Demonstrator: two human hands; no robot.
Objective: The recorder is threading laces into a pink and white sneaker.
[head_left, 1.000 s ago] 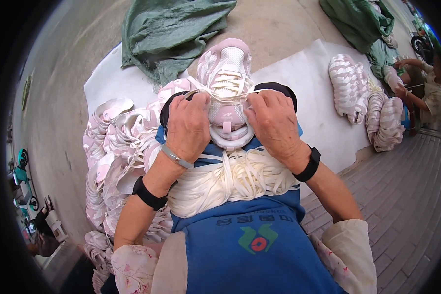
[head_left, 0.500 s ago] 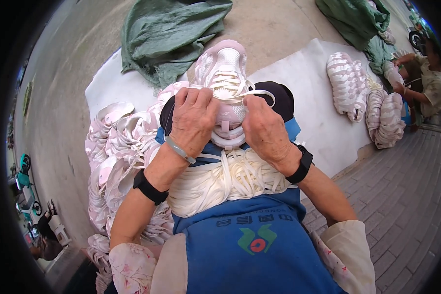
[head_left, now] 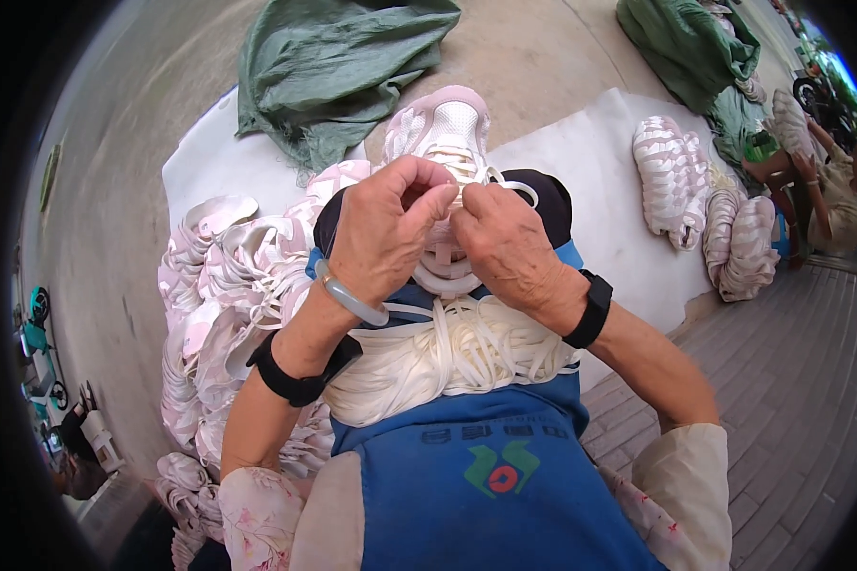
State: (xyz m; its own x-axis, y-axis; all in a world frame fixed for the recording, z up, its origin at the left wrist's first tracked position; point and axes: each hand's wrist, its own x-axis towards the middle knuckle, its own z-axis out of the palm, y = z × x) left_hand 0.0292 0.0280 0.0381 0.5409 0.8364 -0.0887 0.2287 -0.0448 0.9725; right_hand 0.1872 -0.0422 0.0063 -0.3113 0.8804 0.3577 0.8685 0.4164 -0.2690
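A pink and white sneaker [head_left: 460, 122] rests on my lap, toe pointing away, with cream laces partly threaded across its tongue. Over the laces, my left hand [head_left: 383, 226] bends thumb and forefinger together in a pinch; whatever lies between the tips is too small to make out. Close against those tips, my right hand [head_left: 509, 243] has its fingers closed on the shoelace [head_left: 521, 187], which loops out above the knuckles. Both hands cover the sneaker's middle. A thick bundle of loose cream laces [head_left: 448, 352] lies across my lap, below the sneaker's heel.
Pink and white sneakers [head_left: 219, 285] are heaped at my left. Green cloth sacks [head_left: 338, 71] lie on the ground ahead. To the right, nested sneakers [head_left: 673, 181] sit on a white sheet [head_left: 600, 190], near a seated person [head_left: 840, 195] handling shoes. Grey paving [head_left: 781, 381] runs along the right.
My left hand has moved right and turned, bringing its fingertips to the right hand's. The right hand has shifted slightly left. The person at the right has raised a shoe.
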